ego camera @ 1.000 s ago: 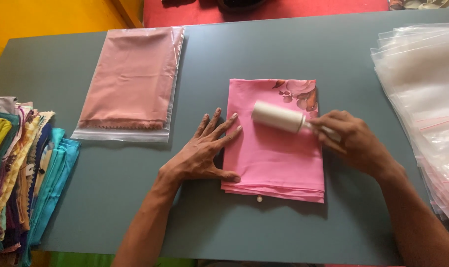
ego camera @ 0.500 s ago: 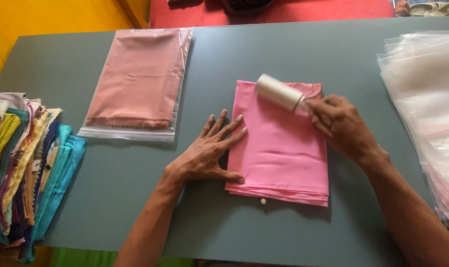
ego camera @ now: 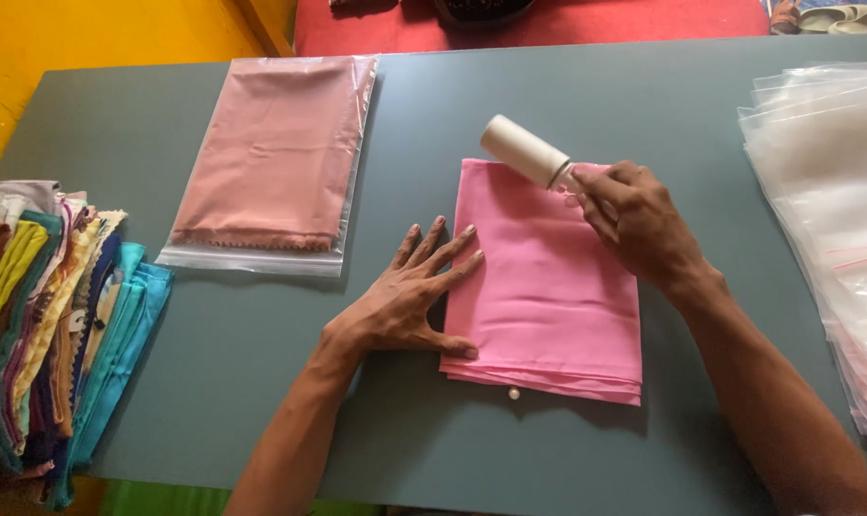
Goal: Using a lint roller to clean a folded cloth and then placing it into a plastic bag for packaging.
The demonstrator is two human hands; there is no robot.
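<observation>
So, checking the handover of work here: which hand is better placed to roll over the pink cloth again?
Right hand: it grips the lint roller at the folded pink cloth's top edge. The left hand lies flat, pinning its side.

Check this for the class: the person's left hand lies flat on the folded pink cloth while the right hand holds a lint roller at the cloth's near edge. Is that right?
Not quite. In the head view the right hand holds the lint roller at the far edge of the pink cloth, not the near edge. The left hand does lie flat on the cloth.
</observation>
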